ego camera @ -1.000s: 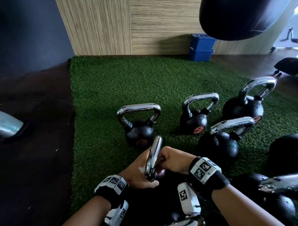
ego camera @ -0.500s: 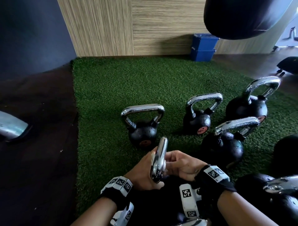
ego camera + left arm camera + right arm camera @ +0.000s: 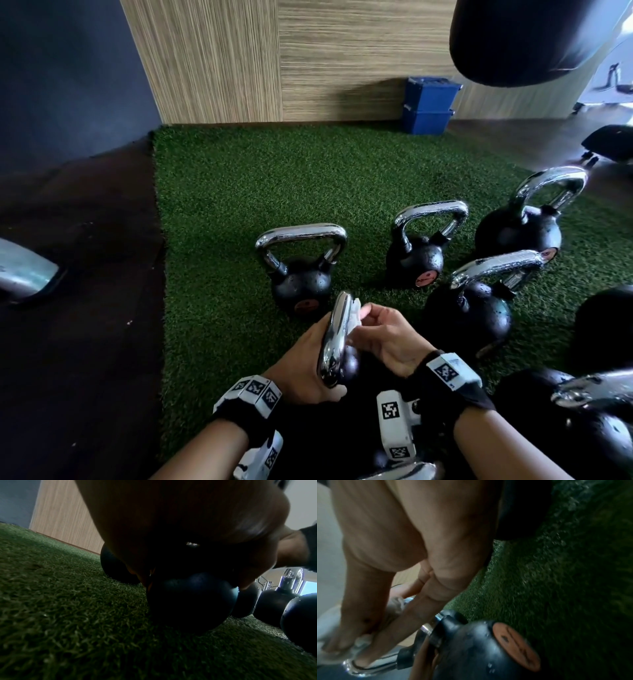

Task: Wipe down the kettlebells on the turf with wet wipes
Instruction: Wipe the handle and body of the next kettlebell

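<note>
On the green turf (image 3: 239,192), close in front of me, stands a black kettlebell with its chrome handle (image 3: 334,342) seen edge-on. My left hand (image 3: 308,359) grips it from the left, low on the handle. My right hand (image 3: 363,315) pinches a white wet wipe (image 3: 354,310) against the handle's upper right side. The right wrist view shows my fingers (image 3: 412,615) pressing the wipe (image 3: 393,605) on the chrome, above the wet black ball with an orange disc (image 3: 517,646). The left wrist view is mostly dark palm over the ball (image 3: 190,601).
Several more chrome-handled kettlebells stand on the turf: one just beyond (image 3: 301,270), others to the right (image 3: 416,257) (image 3: 520,226) (image 3: 472,308) (image 3: 582,411). Blue crates (image 3: 428,106) stand by the wood wall. A black punching bag (image 3: 524,37) hangs at top right. Dark flooring (image 3: 78,308) borders the turf on the left.
My right hand has slid up the handle from near its base to its top, and the wipe now shows there. My left hand keeps its grip.
</note>
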